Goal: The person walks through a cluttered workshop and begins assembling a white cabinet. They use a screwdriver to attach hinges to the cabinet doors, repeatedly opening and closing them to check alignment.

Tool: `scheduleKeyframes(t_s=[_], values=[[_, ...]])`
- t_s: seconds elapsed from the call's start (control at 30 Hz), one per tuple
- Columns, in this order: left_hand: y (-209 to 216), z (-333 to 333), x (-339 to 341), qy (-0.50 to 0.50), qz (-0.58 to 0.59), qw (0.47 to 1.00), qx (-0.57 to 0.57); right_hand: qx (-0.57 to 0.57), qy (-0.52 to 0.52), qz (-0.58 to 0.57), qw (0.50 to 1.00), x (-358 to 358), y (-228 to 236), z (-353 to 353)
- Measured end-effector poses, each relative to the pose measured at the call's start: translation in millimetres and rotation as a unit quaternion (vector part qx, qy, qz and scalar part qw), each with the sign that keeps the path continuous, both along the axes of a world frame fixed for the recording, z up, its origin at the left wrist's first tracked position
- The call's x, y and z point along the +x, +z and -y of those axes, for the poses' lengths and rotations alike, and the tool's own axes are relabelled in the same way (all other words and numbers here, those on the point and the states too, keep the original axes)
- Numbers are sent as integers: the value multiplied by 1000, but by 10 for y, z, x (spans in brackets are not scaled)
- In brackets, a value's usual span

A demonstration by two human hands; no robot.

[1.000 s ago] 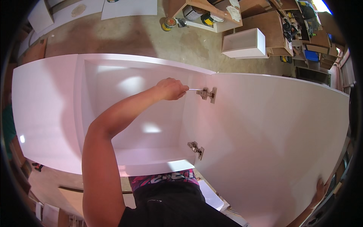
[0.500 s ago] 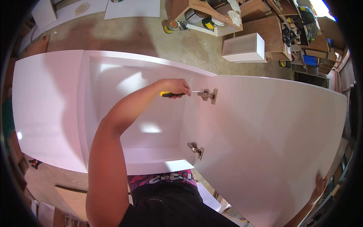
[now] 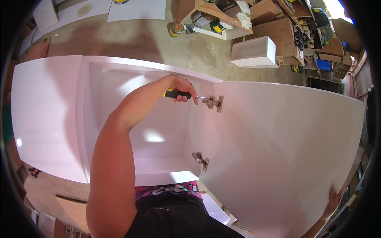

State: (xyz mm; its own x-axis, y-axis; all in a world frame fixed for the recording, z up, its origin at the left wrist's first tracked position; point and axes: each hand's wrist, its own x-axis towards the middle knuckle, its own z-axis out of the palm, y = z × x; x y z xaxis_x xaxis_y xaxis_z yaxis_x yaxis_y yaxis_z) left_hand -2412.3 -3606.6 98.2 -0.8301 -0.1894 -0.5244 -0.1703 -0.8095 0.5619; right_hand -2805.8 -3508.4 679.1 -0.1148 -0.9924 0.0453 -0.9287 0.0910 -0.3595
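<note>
My left hand (image 3: pixel 183 89) is closed around the black and yellow handle of a screwdriver (image 3: pixel 174 94), its index finger stretched toward the shaft. The screwdriver's thin shaft reaches the upper metal hinge (image 3: pixel 212 103). A second hinge (image 3: pixel 201 160) sits lower down at the same joint. Both hinges join a white cabinet (image 3: pixel 174 167) to its wide white door (image 3: pixel 278 154), which stands open to the right. My right hand (image 3: pixel 331 203) grips the door's far right edge, with part of the hand hidden at the rim of the view.
A closed white panel (image 3: pixel 47 119) covers the cabinet's left part. Beyond the cabinet, the concrete floor holds a small tin (image 3: pixel 176 29), a white drawer box (image 3: pixel 256 51) and a wooden crate (image 3: pixel 189 10) with cans. Tools and wood pieces crowd the upper right.
The view has shifted slightly. My left hand has changed its hold, showing more of the screwdriver's handle, and its index finger now points out. My right hand remains at the door's edge.
</note>
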Motion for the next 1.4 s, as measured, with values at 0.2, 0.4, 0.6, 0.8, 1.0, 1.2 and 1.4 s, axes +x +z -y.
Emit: scheduleKeyframes(t_s=[0.2,0.4,0.6,0.8,1.0,1.2,1.4], values=[[216,-138,-15,44,77,985,-146,-18,94,39,995,-298,40,-102],[277,-269,-53,72,115,963,-231,-20,108,31,993,-161,15,-77],[319,-351,38,69,157,942,-290,-18,27,75,997,636,-247,-102],[1223,-1174,684,249,176,914,-269,16,26,172,985,1577,-417,-362],[1836,-3243,749,351,0,921,-166,34,293,276,915,2194,-476,-646],[2008,-5109,698,415,112,902,-39,80,480,186,853,2458,-581,-737],[1944,-6437,630,525,285,793,119,-96,626,-13,774,3356,-1296,-977]])
